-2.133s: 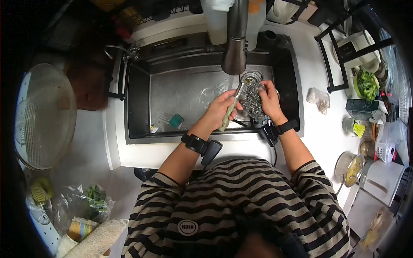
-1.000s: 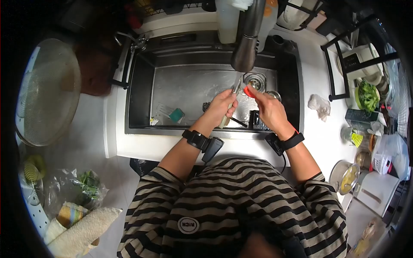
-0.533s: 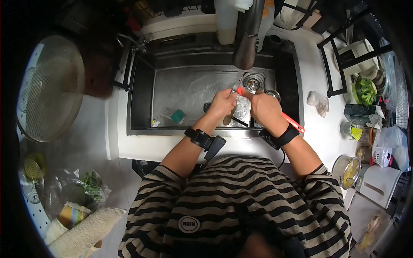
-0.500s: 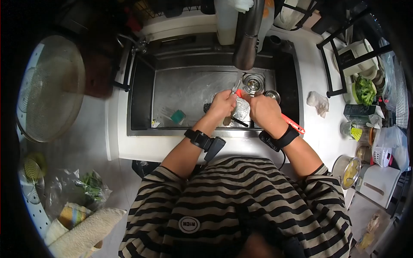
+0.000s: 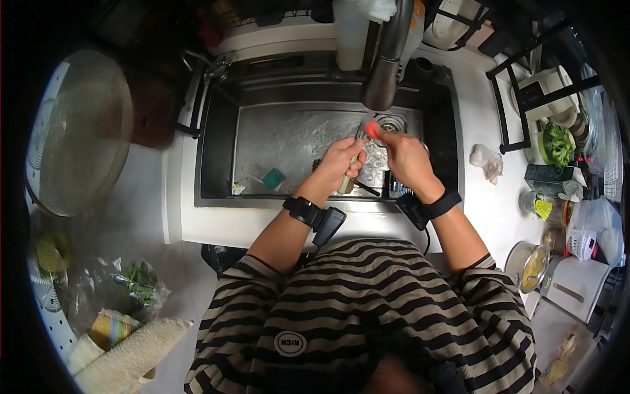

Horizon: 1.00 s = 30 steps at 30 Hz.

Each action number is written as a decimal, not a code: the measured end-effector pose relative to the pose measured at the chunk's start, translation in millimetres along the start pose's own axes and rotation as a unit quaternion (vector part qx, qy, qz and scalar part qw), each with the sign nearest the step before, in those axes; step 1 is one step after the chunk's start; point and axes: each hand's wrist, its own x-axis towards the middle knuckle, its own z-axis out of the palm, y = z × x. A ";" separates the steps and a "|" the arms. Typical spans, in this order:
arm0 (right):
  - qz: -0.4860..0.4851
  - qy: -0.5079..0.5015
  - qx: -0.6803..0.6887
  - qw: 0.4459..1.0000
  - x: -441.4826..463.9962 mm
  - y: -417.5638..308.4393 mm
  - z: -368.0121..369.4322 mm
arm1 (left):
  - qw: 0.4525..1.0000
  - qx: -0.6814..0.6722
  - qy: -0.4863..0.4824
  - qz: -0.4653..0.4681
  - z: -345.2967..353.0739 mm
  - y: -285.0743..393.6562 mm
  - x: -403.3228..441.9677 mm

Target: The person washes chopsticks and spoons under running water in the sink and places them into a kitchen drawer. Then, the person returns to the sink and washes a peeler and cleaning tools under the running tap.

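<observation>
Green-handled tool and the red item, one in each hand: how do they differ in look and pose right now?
The green-handled tool, in the left hand, has a pale handle; the red item, in the right hand, is bright and motion-blurred.
The green-handled tool shows on both sides of its hand; the red item shows only past the fingertips.
Both are held over the sink.
</observation>
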 end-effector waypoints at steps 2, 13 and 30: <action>-0.011 -0.045 -0.007 0.999 -4.3 -0.6 5.3 | 0.999 0.027 0.016 0.006 -4.0 -6.1 6.3; -0.001 0.036 0.000 0.999 -2.4 18.6 1.2 | 0.998 -0.015 -0.043 -0.033 4.8 -2.1 7.3; 0.020 -0.011 -0.007 1.000 -2.1 6.0 -6.2 | 0.999 0.017 -0.033 -0.017 10.2 3.7 7.5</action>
